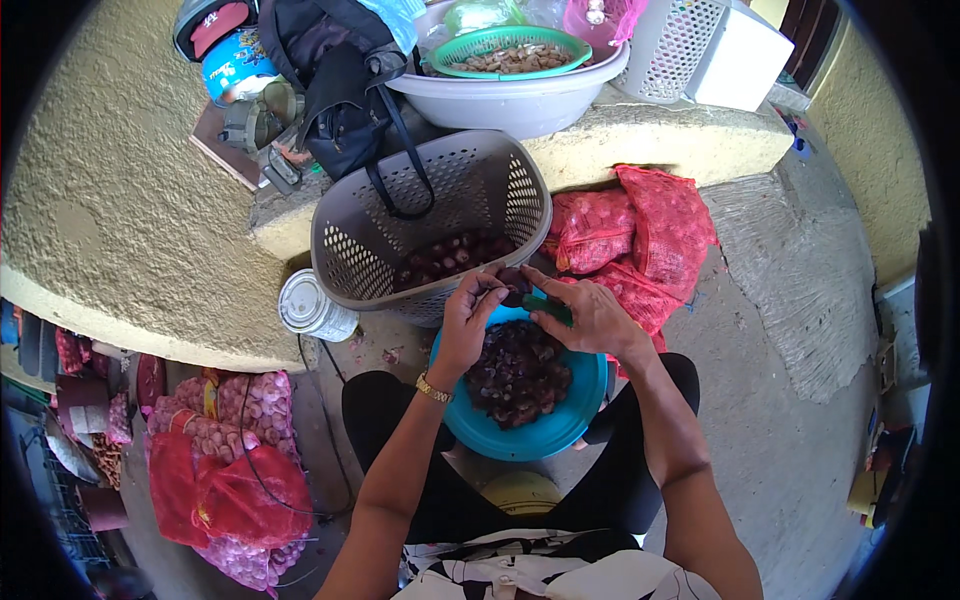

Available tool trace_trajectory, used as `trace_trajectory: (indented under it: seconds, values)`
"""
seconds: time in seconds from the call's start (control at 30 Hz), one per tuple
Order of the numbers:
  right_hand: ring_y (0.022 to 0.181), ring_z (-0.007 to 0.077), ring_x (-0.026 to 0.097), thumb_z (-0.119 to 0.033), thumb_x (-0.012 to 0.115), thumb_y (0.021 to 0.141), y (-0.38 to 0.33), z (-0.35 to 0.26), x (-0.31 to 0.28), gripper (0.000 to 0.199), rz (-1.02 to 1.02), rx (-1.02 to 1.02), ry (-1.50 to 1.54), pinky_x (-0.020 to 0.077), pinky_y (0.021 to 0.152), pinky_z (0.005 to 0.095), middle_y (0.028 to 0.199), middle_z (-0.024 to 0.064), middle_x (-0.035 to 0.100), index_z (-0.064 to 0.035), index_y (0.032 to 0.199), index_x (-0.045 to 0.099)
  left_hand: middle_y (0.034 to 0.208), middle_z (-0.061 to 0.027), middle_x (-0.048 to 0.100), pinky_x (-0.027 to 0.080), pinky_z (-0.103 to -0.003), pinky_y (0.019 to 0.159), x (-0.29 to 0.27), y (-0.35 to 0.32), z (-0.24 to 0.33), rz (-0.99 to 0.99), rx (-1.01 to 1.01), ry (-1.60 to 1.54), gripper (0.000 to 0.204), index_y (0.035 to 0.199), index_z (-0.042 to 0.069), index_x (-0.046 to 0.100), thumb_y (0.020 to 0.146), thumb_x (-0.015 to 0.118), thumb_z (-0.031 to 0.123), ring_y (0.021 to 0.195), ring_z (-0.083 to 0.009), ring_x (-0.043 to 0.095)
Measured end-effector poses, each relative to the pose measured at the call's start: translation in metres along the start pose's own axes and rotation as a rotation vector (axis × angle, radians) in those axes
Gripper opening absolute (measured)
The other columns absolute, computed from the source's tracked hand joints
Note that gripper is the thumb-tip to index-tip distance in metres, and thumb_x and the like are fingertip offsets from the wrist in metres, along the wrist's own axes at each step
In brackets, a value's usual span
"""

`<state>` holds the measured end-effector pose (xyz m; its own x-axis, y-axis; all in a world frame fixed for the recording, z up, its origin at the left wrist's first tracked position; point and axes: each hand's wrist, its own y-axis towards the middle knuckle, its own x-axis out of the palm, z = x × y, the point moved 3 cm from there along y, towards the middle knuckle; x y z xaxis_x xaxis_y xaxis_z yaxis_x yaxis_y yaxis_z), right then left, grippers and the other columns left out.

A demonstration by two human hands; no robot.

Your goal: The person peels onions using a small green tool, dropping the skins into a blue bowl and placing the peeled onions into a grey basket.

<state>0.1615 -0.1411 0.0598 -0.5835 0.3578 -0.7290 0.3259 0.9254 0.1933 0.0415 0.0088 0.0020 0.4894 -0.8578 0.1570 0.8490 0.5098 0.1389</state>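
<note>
Between both hands, above the blue basin (592,405), is a dark red onion (514,280). The fingertips of my left hand (466,318) pinch it from the left; a watch is on that wrist. My right hand (592,318) is closed on a small knife with a green handle (549,308), held against the onion; its blade is mostly hidden. Dark onion skins and pieces (518,375) lie in the basin between my knees. Just beyond my hands stands a tall grey perforated basket (430,180) with several red onions (455,255) at its bottom.
Red mesh sacks (660,235) sit right of the basket, and more sacks of pale bulbs (265,410) lie at left. A lidded white bucket (315,305) stands beside the basket. On the ledge are a black bag (345,110) and a large grey tub (510,110) holding a green colander.
</note>
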Motion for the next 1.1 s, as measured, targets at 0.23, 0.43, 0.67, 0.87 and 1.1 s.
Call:
trace_trajectory:
  seconds: [0.23,0.43,0.67,0.87,1.1]
  values:
    - [0.072,0.0386,0.064,-0.027,0.067,0.085,0.001,0.003,0.001,0.059,-0.016,0.022,0.004,0.0503,0.072,0.0453,0.078,0.0229,0.065,-0.0103,0.139,0.05,0.097,-0.0038,0.06,0.045,-0.026,0.087,0.002,0.0,0.001,0.004,-0.019,-0.022,0.008,0.1,0.0,0.056,0.095,0.057,0.007,0.094,-0.009,0.055]
    - [0.074,0.0401,0.065,-0.027,0.066,0.086,0.003,0.003,0.002,0.065,-0.056,0.071,0.047,0.0504,0.073,0.0458,0.08,0.0233,0.066,-0.0086,0.143,0.043,0.111,-0.0085,0.062,0.045,-0.026,0.091,0.001,-0.002,0.004,-0.019,-0.062,0.002,0.008,0.1,-0.001,0.057,0.095,0.057,0.005,0.1,-0.0103,0.056]
    - [0.079,0.0419,0.065,-0.026,0.063,0.087,0.004,0.004,0.009,0.073,-0.032,0.058,0.135,0.0502,0.075,0.046,0.086,0.0244,0.066,-0.0098,0.15,0.029,0.142,-0.0125,0.046,0.045,-0.026,0.092,0.005,-0.002,0.0,0.021,0.107,-0.092,0.001,0.096,0.002,0.057,0.095,0.056,0.002,0.107,-0.0086,0.054]
    - [0.082,0.0429,0.065,-0.025,0.062,0.088,0.006,0.005,0.015,0.077,-0.059,0.1,0.201,0.0503,0.077,0.0455,0.089,0.0247,0.066,-0.0126,0.152,0.023,0.123,-0.0085,0.058,0.048,-0.029,0.094,0.0,-0.002,-0.016,0.081,-0.021,-0.381,0.003,0.098,0.005,0.058,0.095,0.057,0.003,0.108,-0.0118,0.058]
    - [0.114,0.037,0.06,-0.021,0.062,0.09,0.008,0.011,0.023,0.078,-0.037,0.063,0.371,0.0456,0.096,0.0397,0.121,0.0243,0.061,-0.0139,0.154,0.019,0.108,-0.0059,0.064,0.055,-0.038,0.09,0.006,-0.004,-0.006,0.087,-0.087,-0.498,0.003,0.098,0.007,0.057,0.096,0.057,0.006,0.109,-0.0147,0.061]
